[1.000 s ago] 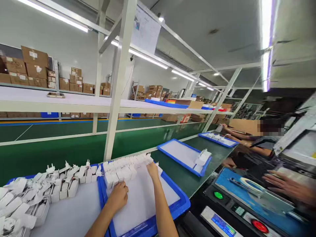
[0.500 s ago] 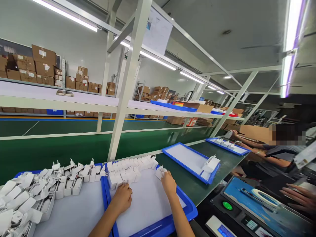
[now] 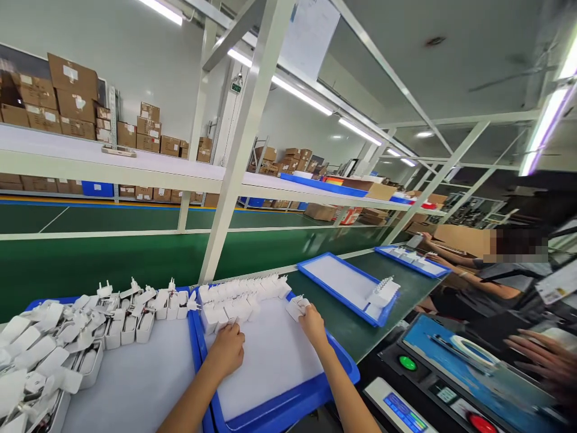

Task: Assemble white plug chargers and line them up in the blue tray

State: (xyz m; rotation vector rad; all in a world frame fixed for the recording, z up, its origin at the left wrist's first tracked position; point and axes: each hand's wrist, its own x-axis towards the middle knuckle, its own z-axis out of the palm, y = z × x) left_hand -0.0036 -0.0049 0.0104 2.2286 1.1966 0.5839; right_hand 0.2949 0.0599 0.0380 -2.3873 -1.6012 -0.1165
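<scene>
White plug adapters (image 3: 234,305) with metal pins stand in two rows at the far side of a blue-rimmed tray (image 3: 288,400). My left hand (image 3: 229,349) is closed at the near row, its curled fingers against an adapter whose held part is mostly hidden. My right hand (image 3: 314,326) grips a white adapter (image 3: 297,307) near the tray's right rim, apart from the rows. Left of this tray, a second tray (image 3: 130,385) bears a heap of loose adapters (image 3: 49,343) and several upright ones along its far side.
Another blue tray (image 3: 336,276) lies farther along the green bench, with adapters (image 3: 384,293) at one end. A co-worker's arms (image 3: 469,278) reach over a far tray (image 3: 412,262). At right are a device with a green button (image 3: 407,362) and another hand (image 3: 541,352). A white post (image 3: 246,144) rises behind.
The view has tilted slightly, bringing a red button into sight. My right hand, still holding the adapter, has come slightly nearer, away from the rows. My left hand stays at the near row.
</scene>
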